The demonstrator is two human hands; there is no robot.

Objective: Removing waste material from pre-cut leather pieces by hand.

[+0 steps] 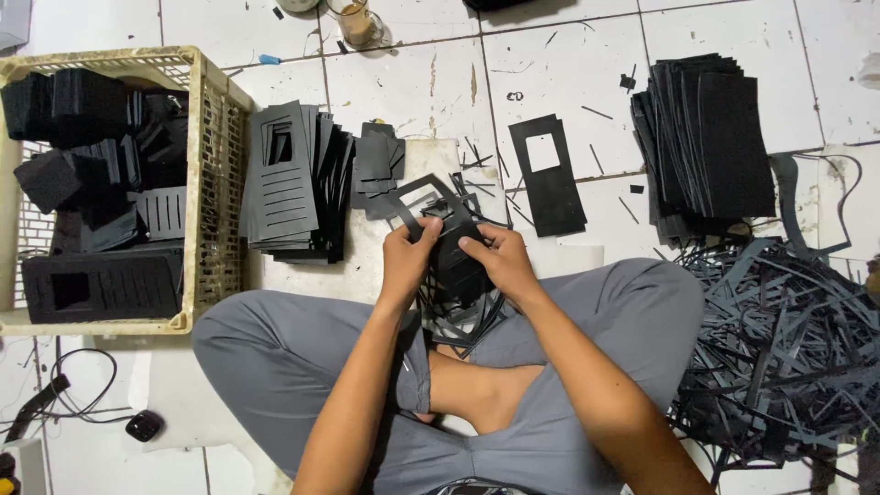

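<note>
While I watch from the head camera, both hands meet at the centre of the view over the crossed legs [587,312] in grey trousers. The left hand [406,259] and the right hand [500,260] are both closed on a black die-cut sheet [451,249], thumbs pressed on its top face, fingers curled beneath. The sheet is held just above the lap, with a cut-out frame sticking up at 12 o'clock from the hands and loose strips hanging below them at 6 o'clock.

At 10 o'clock from the hands lies a stack [295,183] of slotted black sheets, touching the side of a yellow crate [213,174] at 9 o'clock that holds more black pieces. A single sheet [550,188] with a square window lies on the tiles at 1 o'clock. A taller pile [710,147] of plain black sheets sits at 2 o'clock, and a heap of scrap strips [788,348] spreads at 4 o'clock, against the right knee.
</note>
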